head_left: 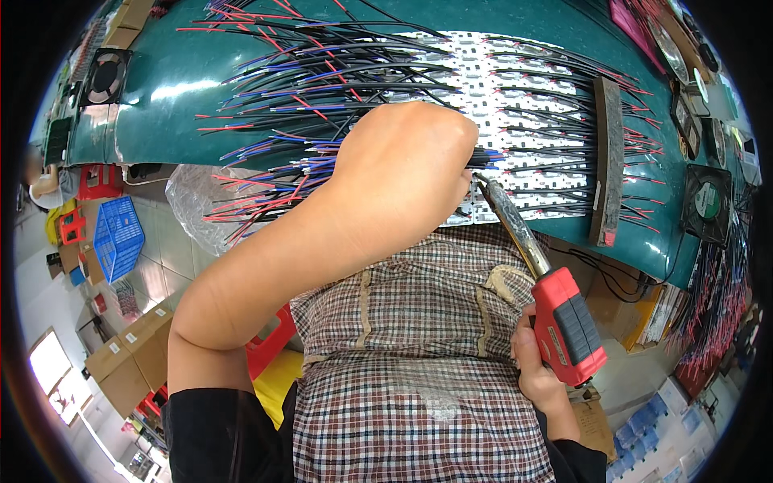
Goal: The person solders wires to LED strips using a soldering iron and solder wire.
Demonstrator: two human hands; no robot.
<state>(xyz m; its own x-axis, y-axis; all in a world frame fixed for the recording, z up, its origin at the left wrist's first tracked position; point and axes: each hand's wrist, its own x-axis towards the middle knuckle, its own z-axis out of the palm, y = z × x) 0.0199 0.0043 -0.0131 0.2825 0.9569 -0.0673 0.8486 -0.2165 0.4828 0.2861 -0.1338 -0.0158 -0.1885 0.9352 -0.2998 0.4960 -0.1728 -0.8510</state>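
Note:
My left hand (411, 153) is closed over the near part of a panel of white circuit boards (473, 76). Black cable ends with blue wires (485, 156) stick out past its knuckles; its fingertips are mostly hidden. A red and black soldering gun (568, 326) is gripped in my right hand (533, 366). Its long metal barrel slants up and left, the tip close beside my left fingers at the panel. Black cables with stripped red, blue and white wires (298, 88) fan out left of the panel. More thin wires run to the right.
A dark bar (608, 161) lies across the right-hand wires on the green table (173, 133). Fans stand at the left (106, 76) and right (707, 203) ends. Clear plastic (197, 205) hangs at the near edge; a blue crate (119, 237) and cartons (133, 358) are on the left.

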